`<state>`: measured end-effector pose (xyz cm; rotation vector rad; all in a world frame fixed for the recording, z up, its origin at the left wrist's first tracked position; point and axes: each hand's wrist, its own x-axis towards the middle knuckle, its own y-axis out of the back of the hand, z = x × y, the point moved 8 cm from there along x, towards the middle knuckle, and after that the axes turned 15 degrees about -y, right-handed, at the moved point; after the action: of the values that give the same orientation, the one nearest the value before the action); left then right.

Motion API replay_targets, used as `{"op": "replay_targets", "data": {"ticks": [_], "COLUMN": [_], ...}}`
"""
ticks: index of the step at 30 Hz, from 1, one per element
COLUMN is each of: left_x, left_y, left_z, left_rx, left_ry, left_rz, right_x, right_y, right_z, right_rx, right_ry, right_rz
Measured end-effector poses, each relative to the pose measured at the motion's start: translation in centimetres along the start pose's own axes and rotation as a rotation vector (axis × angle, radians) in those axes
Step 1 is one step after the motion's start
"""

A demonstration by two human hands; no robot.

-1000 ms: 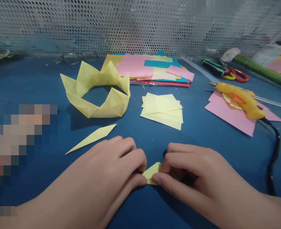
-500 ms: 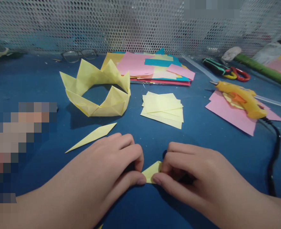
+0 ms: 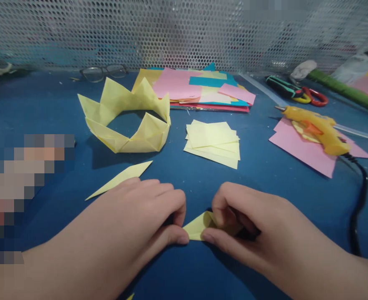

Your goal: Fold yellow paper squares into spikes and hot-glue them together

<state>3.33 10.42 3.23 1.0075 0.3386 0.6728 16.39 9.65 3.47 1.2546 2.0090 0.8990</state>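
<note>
A small folded piece of yellow paper [image 3: 197, 227] lies on the blue tabletop between my hands. My left hand [image 3: 149, 227] is closed, pinching the paper's left tip between thumb and forefinger. On the other side, my right hand [image 3: 249, 221] has its thumb on the paper's lower edge and its bent fingers on the upper part; the palm hides the paper's right end. Just beyond my left hand rests a slim folded yellow strip [image 3: 119, 180], pointed at both ends. Behind it stands a yellow paper crown [image 3: 136, 143] with pointed peaks.
Yellow paper sheets [image 3: 213, 139] are stacked ahead. A yellow glue gun [image 3: 318, 127] lies on pink paper [image 3: 309, 156], its black cord [image 3: 359, 208] running down the right. Coloured papers [image 3: 177, 85], glasses [image 3: 102, 73] and scissors [image 3: 315, 96] lie along a perforated metal panel [image 3: 171, 33].
The right fingers have lifted and shifted slightly, showing more of the folded paper beneath them. My left hand has moved a little left and still pinches the tip.
</note>
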Motion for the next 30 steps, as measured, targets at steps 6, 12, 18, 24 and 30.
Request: {"op": "replay_targets", "data": {"ticks": [6, 12, 18, 24, 30], "left_x": [-0.1, 0.3, 0.3, -0.5, -1.4], "left_y": [-0.2, 0.0, 0.0, -0.2, -0.7], "left_z": [-0.1, 0.2, 0.1, 0.1, 0.2], "left_rx": [-0.014, -0.009, 0.0, -0.028, -0.122], "left_ry": [0.06, 0.062, 0.063, 0.07, 0.104], "left_rz": [-0.011, 0.101, 0.113, 0.108, 0.03], "right_x": [-0.1, -0.1, -0.1, -0.2, -0.2], "right_y": [-0.5, -0.4, -0.4, -0.5, -0.3], "right_z": [0.1, 0.3, 0.3, 0.4, 0.0], "right_rx": [0.056, 0.109, 0.108, 0.123, 0.122], "right_ry": [0.02, -0.005, 0.035, 0.1, 0.107], "right_rz": [-0.089, -0.14, -0.13, -0.109, -0.107]}}
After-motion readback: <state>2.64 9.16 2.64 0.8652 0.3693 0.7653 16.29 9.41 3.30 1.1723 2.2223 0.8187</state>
